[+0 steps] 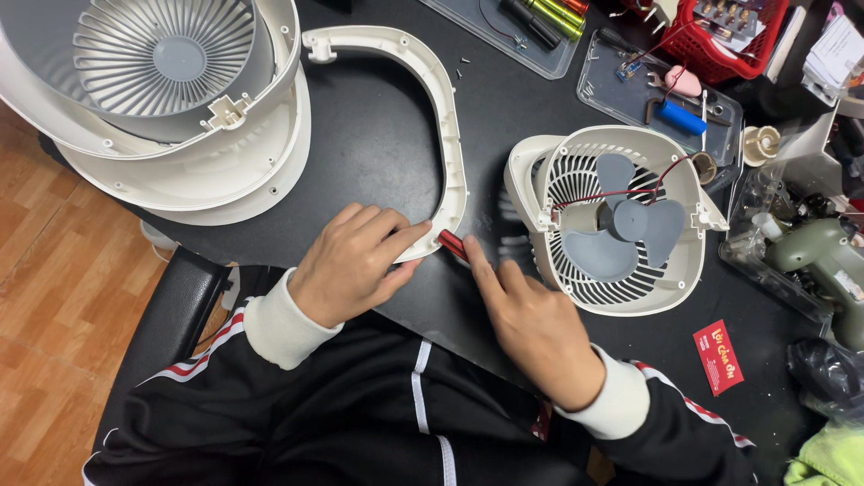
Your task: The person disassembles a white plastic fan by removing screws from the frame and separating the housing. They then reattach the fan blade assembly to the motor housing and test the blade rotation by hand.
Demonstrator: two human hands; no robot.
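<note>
item: curved bracket (432, 117), cream plastic, smooth, u-shaped arc with small screw tabs along its edge; lies flat on the black table (378, 144), its lower end at the near edge between my hands.
my left hand (353, 263): fingers curled, thumb and fingertips pinching the bracket's lower end from the left.
my right hand (531, 324): palm down, forefinger stretched along a small red-handled tool (453, 244), its tip touching the bracket end; how firmly i hold it, i cannot tell.
right of it: fan housing (612, 220), cream, ribbed grille, three grey rounded blades, red wires across the hub.
upper left: large round fan shells (180, 99), cream and grey, stacked, fine radial ribs.
far edge: clear trays (657, 99) with green-yellow handled tools and a blue cylinder; red basket (729, 45).
near right: red card (718, 356).
below: my black sleeves, white cuffs; wood-pattern floor (54, 270) at left.
</note>
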